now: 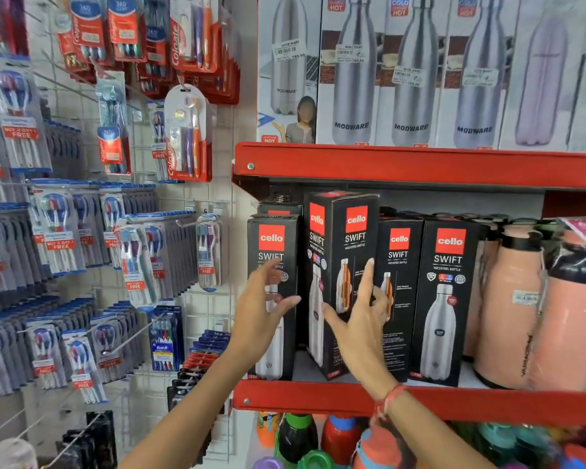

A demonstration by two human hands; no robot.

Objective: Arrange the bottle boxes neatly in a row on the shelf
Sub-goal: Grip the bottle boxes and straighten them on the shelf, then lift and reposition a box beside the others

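Several black bottle boxes stand on the red shelf (305, 399). The leftmost box (274, 245) faces front. The second box (342, 238) is taller and turned at an angle, showing two faces. A third box (399, 265) and a fourth box (449, 299) stand to its right, facing front. My left hand (263, 309) is spread in front of the leftmost box, fingers apart. My right hand (366, 319) is spread over the lower part of the angled box, fingers apart, holding nothing.
Peach flasks (508, 306) crowd the shelf right of the boxes. White bottle boxes (413, 72) fill the shelf above. Coloured bottles (339, 438) sit on the shelf below. Toothbrush packs (190, 137) hang on hooks at the left.
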